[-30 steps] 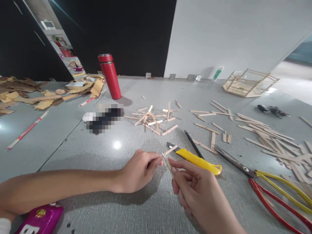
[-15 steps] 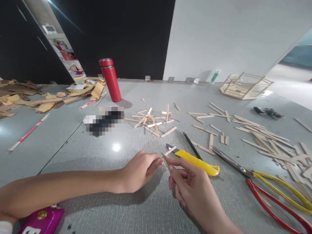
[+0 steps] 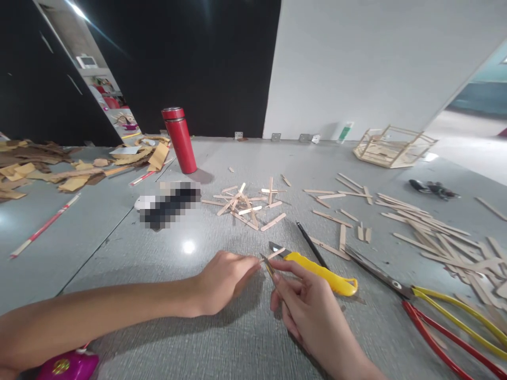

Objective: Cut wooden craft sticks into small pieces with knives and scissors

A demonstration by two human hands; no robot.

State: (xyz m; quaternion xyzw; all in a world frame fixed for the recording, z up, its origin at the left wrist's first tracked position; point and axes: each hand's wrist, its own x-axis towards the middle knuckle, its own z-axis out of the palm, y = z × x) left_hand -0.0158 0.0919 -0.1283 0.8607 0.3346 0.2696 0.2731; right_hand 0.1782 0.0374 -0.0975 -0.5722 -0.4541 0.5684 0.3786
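Note:
My left hand [image 3: 225, 282] is closed, its fingertips pinching one end of a thin wooden craft stick [image 3: 277, 253] just above the grey table. My right hand [image 3: 307, 303] grips a small craft knife [image 3: 266, 265] between thumb and fingers, with its blade tip against the stick close to my left fingertips. The knife's handle is mostly covered by my fingers. Beyond my right hand lies a yellow box cutter [image 3: 322, 273] with its blade out, and a black pen [image 3: 311, 243] rests behind it.
Large scissors [image 3: 397, 285] with red and yellow handles lie right. Craft sticks [image 3: 425, 232] spread around them; a smaller heap [image 3: 241, 203] lies ahead. A red flask [image 3: 180, 142] stands behind, a stick frame [image 3: 392, 150] back right, cardboard scraps [image 3: 75, 182] left, a purple object [image 3: 73, 365] near my forearm.
The view has tilted up a little, so everything sits slightly lower. My hands hold nearly the same pose, with the craft knife still at the stick.

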